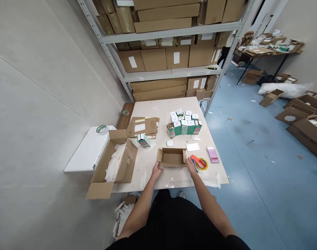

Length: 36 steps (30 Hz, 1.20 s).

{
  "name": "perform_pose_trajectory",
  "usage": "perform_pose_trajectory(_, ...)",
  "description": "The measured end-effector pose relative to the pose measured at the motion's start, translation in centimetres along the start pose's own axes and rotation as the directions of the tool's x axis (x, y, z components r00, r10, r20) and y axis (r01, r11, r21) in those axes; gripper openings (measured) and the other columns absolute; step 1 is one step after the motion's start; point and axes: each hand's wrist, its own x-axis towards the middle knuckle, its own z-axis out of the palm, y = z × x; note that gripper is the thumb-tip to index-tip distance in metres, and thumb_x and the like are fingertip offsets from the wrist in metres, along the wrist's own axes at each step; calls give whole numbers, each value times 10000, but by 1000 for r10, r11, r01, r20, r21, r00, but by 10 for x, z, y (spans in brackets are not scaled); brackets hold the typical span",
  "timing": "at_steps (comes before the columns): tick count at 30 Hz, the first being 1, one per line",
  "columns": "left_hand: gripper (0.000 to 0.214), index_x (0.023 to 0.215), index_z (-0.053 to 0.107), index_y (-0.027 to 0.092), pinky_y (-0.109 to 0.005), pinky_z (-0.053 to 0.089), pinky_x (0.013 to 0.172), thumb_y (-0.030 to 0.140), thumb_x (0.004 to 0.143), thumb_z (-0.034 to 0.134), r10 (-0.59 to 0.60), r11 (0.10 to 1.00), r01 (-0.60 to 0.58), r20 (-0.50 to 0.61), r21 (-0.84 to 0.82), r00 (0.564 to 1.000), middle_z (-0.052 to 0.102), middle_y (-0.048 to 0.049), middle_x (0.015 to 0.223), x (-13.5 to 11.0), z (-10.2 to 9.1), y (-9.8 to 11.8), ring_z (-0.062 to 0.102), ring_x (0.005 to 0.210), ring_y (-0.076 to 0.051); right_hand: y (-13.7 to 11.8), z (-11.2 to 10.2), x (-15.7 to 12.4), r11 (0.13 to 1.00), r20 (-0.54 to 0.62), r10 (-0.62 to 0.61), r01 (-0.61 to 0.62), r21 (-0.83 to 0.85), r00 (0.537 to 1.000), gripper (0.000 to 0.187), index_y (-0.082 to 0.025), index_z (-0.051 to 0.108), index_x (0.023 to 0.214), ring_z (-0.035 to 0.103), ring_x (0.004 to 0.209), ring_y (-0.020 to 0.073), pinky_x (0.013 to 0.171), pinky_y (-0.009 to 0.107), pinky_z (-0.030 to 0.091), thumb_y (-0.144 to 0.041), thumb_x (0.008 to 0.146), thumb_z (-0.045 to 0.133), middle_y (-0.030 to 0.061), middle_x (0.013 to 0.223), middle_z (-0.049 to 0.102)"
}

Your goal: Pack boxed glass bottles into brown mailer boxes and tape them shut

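A small open cardboard box (172,158) sits on the white table (161,177) right in front of me. My left hand (156,170) grips its near left corner and flap. My right hand (191,166) holds its near right corner, fingers curled on the cardboard. The box looks empty inside. An orange tape dispenser (200,162) with a yellow roll lies just right of my right hand. Behind the box stand several small green-and-white cartons (186,122) in a cluster.
A large open box (116,163) with white filler hangs over the table's left edge. Flattened cardboard (143,125), a lone green carton (143,140), tape rolls (101,129) and white cards (193,147) lie around. Metal shelving (171,52) full of boxes stands behind; more boxes litter the blue floor at right.
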Motion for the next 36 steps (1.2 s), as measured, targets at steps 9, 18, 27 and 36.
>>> perform_pose_trajectory(9,478,1383,621,238,-404,451,1158,232,911,542,367,879,-306,-110,364,923,587,-106,1486,14,-10,60,539,1399,-250,-23,20,6,894,-9,-307,285,-347,952,602,-180,560,1486,432,1488,310,1227,483,364,-465,958,509,144,1586,497)
perform_pose_trajectory(18,643,1101,710,141,-500,380,1184,300,530,960,65,659,-248,274,711,959,115,-184,1747,30,15,56,112,1591,-460,-43,25,-2,516,390,-197,434,-739,899,518,-219,664,1384,95,1619,348,1233,568,238,-242,867,652,126,1711,298)
perform_pose_trajectory(27,84,744,716,193,-472,325,1240,207,707,791,171,660,-280,224,697,960,369,-23,1681,12,32,55,214,1591,-342,13,-2,0,757,358,-26,253,-603,933,988,-219,288,1653,195,1609,293,1259,428,264,-302,777,737,132,1749,162)
perform_pose_trajectory(36,113,702,732,205,-555,444,1157,227,791,797,438,689,-380,64,617,897,277,-15,1719,-40,39,40,473,1402,-378,-8,-1,4,853,245,-164,262,-451,956,953,-222,366,1614,318,1563,344,1233,488,333,-384,754,745,162,1662,367)
